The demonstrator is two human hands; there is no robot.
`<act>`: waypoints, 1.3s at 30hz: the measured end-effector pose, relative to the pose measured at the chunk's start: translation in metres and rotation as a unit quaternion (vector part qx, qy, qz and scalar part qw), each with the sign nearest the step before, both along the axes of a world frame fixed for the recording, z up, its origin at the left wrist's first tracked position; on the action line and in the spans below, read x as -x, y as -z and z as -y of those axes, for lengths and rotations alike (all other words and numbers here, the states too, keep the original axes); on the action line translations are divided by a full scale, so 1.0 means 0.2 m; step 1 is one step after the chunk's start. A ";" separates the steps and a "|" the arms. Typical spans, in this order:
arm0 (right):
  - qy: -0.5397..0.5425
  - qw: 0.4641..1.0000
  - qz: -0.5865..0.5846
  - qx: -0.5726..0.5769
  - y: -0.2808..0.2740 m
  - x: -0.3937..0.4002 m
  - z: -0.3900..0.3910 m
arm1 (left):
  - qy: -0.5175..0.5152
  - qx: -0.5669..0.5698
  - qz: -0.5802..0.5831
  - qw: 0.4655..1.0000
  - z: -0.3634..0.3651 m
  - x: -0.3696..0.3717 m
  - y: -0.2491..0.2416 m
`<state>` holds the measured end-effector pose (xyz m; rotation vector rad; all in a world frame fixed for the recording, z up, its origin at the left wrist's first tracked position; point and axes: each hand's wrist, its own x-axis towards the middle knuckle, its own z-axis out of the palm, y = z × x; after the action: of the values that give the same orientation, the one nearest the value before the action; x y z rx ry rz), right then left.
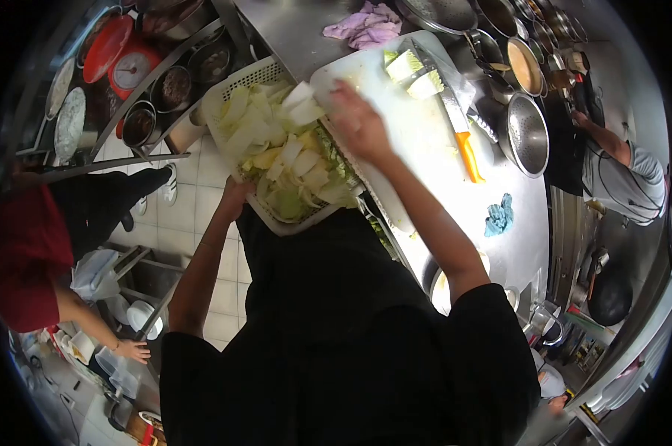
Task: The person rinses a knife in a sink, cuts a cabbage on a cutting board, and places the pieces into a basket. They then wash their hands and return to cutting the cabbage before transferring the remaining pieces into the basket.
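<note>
A cream plastic basket (270,215), tilted at the board's left side, holds a heap of cut napa cabbage (298,160). My left hand (235,198) grips its near left rim; the fingertips are partly hidden. Above the left edge of the white cutting board (395,108) is my right hand (358,123), blurred by motion, with fingers stretched out and nothing visible in them. Just left of it, a pale cabbage piece (301,104) is at the basket's edge. Two cabbage chunks (415,74) lie at the board's far end beside an orange-handled knife (466,152).
A blue cloth (499,215) and a perforated metal bowl (527,134) rest on the steel counter. A purple cloth (363,25) lies beyond the board. One person in a red top (23,260) stands left; another in grey (624,175) works at right. A red scale (132,70) is on the left shelf.
</note>
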<state>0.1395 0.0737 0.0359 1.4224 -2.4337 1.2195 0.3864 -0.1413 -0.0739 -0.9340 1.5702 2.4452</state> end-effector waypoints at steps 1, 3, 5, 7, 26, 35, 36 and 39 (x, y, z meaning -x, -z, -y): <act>-0.010 0.999 -0.034 0.023 0.00 0.09 -0.05 | 0.002 -0.001 -0.001 1.000 -0.01 0.00 -0.01; 0.132 0.979 -0.137 -0.071 -0.04 0.35 -0.18 | 0.004 -0.012 0.037 0.999 -0.02 -0.02 -0.06; 0.161 0.961 -0.179 -0.135 -0.08 0.49 -0.25 | -0.001 -0.015 0.036 0.999 -0.02 -0.05 -0.04; 0.160 0.950 -0.204 -0.172 0.03 0.52 -0.23 | -0.007 -0.016 0.029 0.999 -0.02 -0.05 -0.01; -0.086 0.988 0.126 -0.003 -0.07 -0.21 0.04 | -0.014 0.008 0.021 1.000 -0.06 -0.11 0.03; 0.123 0.937 -0.262 -0.198 0.08 0.56 -0.43 | -0.049 -0.015 0.034 0.998 -0.21 -0.32 0.02; 0.115 0.938 -0.264 -0.192 0.09 0.59 -0.41 | -0.065 -0.015 0.035 0.997 -0.23 -0.36 0.03; 0.158 0.935 -0.278 -0.150 -0.07 0.38 -0.27 | -0.105 -0.011 0.031 0.994 -0.32 -0.52 0.05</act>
<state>0.0628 0.1281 0.0497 1.1560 -2.3551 0.3220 0.4908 -0.0772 -0.0849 -1.2171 1.4915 2.5341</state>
